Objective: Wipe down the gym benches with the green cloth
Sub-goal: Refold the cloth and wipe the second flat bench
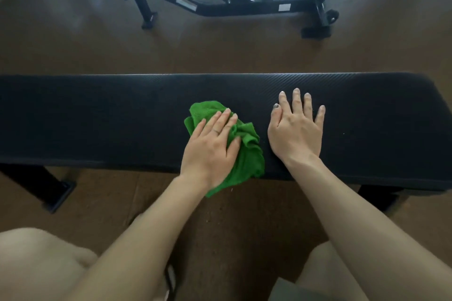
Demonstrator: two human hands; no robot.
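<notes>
The left hand (211,151) lies flat on the green cloth (247,154), fingers straight and close together, pressing it onto the padded top of the bench (97,120). A thin ring shows on one of its fingers. The right hand (297,129) rests just beside it, palm down on the bare pad, fingers spread and straight, holding nothing; the thumbnail looks dark.

The cloth is a bright, saturated green with a soft towelling nap, bunched into loose folds rather than laid smooth. Its crumpled mass sits near the middle of the bench, showing beyond the fingertips and to the right of the hand, and one corner hangs down past the near edge of the pad.

The bench top is black, long and narrow, with a fine woven-looking texture, standing on dark legs over a brown floor (232,56). Beyond it stands a black metal equipment frame (244,7) with small labels.
</notes>
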